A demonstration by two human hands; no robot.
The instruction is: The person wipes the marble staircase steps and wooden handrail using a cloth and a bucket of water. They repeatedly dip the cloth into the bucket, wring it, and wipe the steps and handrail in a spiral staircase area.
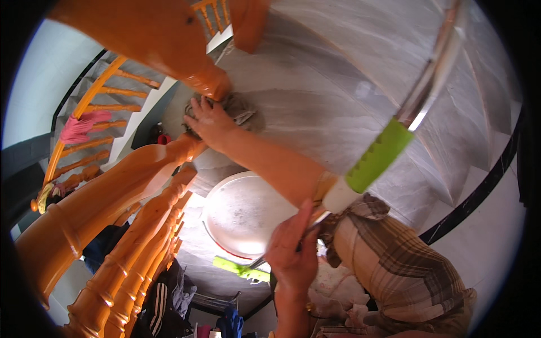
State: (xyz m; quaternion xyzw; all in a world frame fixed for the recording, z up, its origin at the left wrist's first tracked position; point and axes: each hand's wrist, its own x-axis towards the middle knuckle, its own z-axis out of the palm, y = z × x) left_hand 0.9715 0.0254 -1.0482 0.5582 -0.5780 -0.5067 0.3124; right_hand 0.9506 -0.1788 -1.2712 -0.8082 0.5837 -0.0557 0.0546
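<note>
My right hand (211, 122), on the plaid-sleeved arm, lies with spread fingers on a grey-brown cloth (243, 112) at the foot of an orange wooden baluster. The cloth is partly hidden by the hand. Lower down, my left hand (296, 249) is closed around a thin metal pole. A thicker metal pole with a green sleeve (378, 156) and a white collar runs from the upper right towards this hand; whether both are one pole I cannot tell. A lime-green head (241, 270) shows beyond the left hand. A white basin with a red rim (249, 215) sits between the arms.
Orange turned balusters (131, 253) stand close on the left, and a large wooden post (156, 38) looms above. Grey marble-look stair treads (329, 55) curve up the right. A pink cloth (84, 126) hangs on the far railing. Dark clothing (165, 308) lies low left.
</note>
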